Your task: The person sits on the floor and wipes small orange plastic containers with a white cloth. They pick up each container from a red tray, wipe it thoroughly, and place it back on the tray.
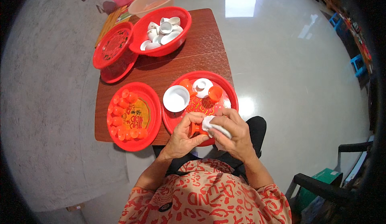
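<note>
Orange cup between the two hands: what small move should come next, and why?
Probably a slight turn of the orange cup in the left hand, bringing another part of it to the white cloth. The right hand grips that cloth at the cup's right end, while the orange surface between the left fingers shows uncovered.

Beige short-sleeved top (237, 208), red lettered print (195, 200), dark oval patch (165, 206), black trousers (257, 130)
</note>
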A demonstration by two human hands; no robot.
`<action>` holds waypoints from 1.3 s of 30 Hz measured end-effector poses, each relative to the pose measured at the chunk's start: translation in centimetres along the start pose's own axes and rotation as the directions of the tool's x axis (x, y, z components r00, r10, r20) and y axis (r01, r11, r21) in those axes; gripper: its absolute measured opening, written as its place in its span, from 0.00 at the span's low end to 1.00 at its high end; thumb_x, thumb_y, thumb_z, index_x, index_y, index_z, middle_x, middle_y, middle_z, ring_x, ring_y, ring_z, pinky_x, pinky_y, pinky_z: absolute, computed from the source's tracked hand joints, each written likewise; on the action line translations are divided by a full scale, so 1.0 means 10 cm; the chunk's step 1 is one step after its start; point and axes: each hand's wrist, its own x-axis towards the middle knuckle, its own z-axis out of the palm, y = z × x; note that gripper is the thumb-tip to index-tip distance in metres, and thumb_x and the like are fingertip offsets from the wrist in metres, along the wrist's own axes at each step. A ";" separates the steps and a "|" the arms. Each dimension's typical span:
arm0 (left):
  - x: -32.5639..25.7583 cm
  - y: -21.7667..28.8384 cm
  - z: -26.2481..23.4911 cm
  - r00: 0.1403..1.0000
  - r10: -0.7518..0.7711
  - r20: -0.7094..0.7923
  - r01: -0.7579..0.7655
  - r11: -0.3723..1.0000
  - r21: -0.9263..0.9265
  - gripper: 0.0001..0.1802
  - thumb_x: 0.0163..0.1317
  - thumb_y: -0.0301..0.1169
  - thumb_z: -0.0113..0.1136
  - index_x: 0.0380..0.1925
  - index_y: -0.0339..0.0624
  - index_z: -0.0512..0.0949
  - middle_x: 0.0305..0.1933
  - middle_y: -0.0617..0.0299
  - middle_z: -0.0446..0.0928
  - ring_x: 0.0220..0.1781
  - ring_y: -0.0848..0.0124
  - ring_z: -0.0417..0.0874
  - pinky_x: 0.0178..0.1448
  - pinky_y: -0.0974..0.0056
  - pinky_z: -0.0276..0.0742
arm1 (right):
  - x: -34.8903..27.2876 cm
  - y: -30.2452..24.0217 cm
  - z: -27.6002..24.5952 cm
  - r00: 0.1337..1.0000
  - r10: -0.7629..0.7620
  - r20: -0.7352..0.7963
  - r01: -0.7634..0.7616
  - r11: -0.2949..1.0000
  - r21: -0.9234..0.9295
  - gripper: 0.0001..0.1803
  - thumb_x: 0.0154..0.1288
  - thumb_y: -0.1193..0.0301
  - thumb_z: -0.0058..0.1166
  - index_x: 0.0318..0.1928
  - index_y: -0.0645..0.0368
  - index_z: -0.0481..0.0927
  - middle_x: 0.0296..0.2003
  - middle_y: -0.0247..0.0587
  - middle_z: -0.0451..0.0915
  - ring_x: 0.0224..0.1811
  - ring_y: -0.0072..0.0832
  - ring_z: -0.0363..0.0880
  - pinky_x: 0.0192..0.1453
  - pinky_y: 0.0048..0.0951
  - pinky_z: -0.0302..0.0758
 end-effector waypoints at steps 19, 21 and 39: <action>0.03 0.06 0.07 0.994 -0.061 -0.096 0.082 0.967 0.242 0.12 0.69 0.30 0.46 0.49 0.38 0.65 0.41 0.58 0.67 0.45 0.69 0.70 0.54 0.65 0.66 | 0.01 0.07 -0.08 0.993 -0.121 0.001 0.121 0.993 -0.004 0.14 0.50 0.80 0.61 0.40 0.62 0.81 0.36 0.42 0.78 0.38 0.35 0.79 0.41 0.32 0.76; 0.02 0.08 0.09 0.998 -0.051 -0.044 0.059 0.978 0.202 0.11 0.68 0.28 0.47 0.48 0.38 0.64 0.44 0.57 0.66 0.48 0.69 0.68 0.58 0.65 0.64 | 0.07 0.11 -0.13 0.999 -0.023 0.033 0.020 0.996 0.090 0.13 0.51 0.80 0.59 0.40 0.61 0.81 0.36 0.43 0.78 0.38 0.35 0.79 0.40 0.31 0.75; 0.01 0.03 0.10 0.999 0.010 -0.033 -0.006 0.992 0.123 0.09 0.65 0.23 0.47 0.44 0.40 0.62 0.41 0.59 0.63 0.45 0.71 0.65 0.56 0.65 0.63 | 0.12 0.11 -0.16 0.978 -0.171 0.118 0.150 0.975 0.164 0.12 0.52 0.76 0.61 0.40 0.59 0.82 0.33 0.39 0.79 0.36 0.33 0.78 0.40 0.32 0.73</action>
